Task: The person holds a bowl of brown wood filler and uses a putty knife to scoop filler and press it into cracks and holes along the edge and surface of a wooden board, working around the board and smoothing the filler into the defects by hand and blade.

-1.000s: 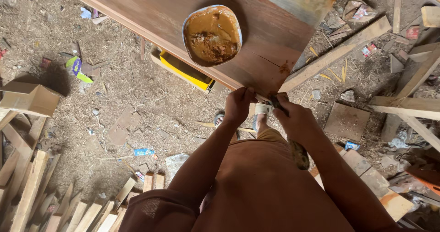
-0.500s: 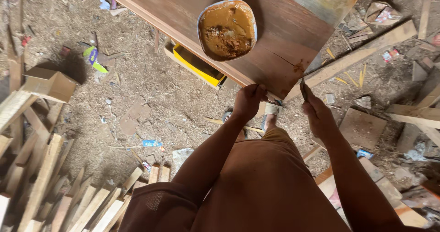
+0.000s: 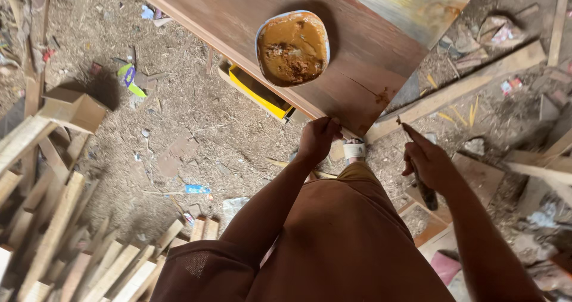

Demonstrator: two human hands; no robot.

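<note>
A brown wooden board (image 3: 250,16) slants across the top of the view. On it sits a shallow bowl (image 3: 292,47) filled with thick brown paste. My left hand (image 3: 319,138) grips the board's near edge, close to its corner. My right hand (image 3: 430,163) is off the board to the right and holds a dark, stained tool (image 3: 424,190) by its handle, its thin tip pointing up toward the board's corner. A small reddish smear (image 3: 381,96) marks the wood near that corner.
A yellow and black object (image 3: 256,93) lies on the sawdust floor under the board. Loose wood strips (image 3: 53,218) pile up at the left with a cardboard box (image 3: 71,108). Planks (image 3: 459,90) and scraps lie at the right. My foot in a sandal (image 3: 354,150) stands below the corner.
My right hand has drawn away from the board's corner to the right with the tool. My left hand stays on the edge. The view has shifted, so the bowl sits lower.
</note>
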